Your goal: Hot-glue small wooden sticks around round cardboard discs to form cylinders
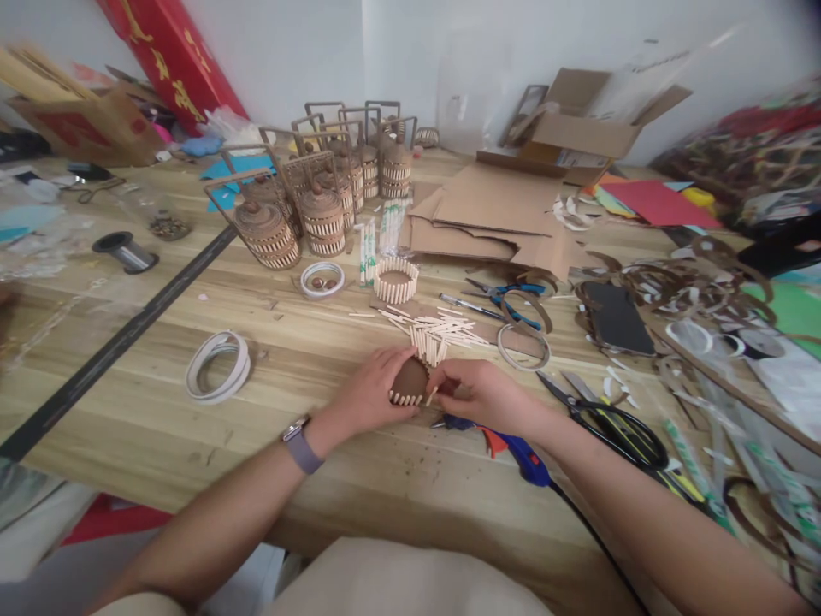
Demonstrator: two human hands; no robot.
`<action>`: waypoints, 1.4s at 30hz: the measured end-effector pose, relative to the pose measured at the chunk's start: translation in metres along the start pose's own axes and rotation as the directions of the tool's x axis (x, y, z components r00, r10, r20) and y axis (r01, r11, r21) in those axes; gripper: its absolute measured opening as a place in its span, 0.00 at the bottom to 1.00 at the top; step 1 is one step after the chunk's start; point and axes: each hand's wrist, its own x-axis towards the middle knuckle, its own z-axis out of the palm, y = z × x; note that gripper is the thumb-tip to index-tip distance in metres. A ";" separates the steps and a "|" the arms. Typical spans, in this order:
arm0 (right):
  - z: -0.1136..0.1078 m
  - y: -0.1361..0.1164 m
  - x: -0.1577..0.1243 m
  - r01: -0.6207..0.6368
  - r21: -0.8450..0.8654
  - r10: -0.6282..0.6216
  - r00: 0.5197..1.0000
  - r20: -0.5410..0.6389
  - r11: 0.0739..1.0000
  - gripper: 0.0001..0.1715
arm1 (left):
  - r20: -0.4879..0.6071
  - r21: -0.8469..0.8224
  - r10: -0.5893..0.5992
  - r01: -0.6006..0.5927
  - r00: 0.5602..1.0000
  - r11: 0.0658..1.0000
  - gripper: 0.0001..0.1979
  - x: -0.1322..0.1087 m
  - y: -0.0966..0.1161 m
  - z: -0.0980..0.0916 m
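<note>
My left hand (378,387) is wrapped around the left side of a brown cardboard disc (410,382) edged with short wooden sticks. At its right edge, my right hand (471,392) pinches one small wooden stick (432,397) between thumb and fingertips. Just beyond the disc lies a loose pile of wooden sticks (449,329). A round ring of upright sticks (395,282) on a brown base stands behind that pile. Below my right hand rests a blue glue gun (529,462) with an orange trigger, its nozzle pointing left near the disc.
Several stick-covered baskets with handles (324,222) stand at the back. Cardboard sheets (487,205) lie behind the pile. On the right are scissors (616,432), pliers (513,295), a phone (619,318) and brown strips. Leftward lie a tape roll (218,368) and a wire spool (125,252).
</note>
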 end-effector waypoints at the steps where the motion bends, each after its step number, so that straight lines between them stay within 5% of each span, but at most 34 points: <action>1: 0.003 0.001 0.001 0.001 -0.004 -0.001 1.000 0.005 1.000 0.06 | -0.002 -0.001 0.000 0.000 1.000 1.000 0.42 0.000 0.000 0.000; 42: 0.013 0.012 0.008 0.148 -0.148 -0.138 0.988 0.075 0.978 0.06 | -0.012 0.015 0.016 -0.016 1.000 1.000 0.41 0.000 0.002 -0.001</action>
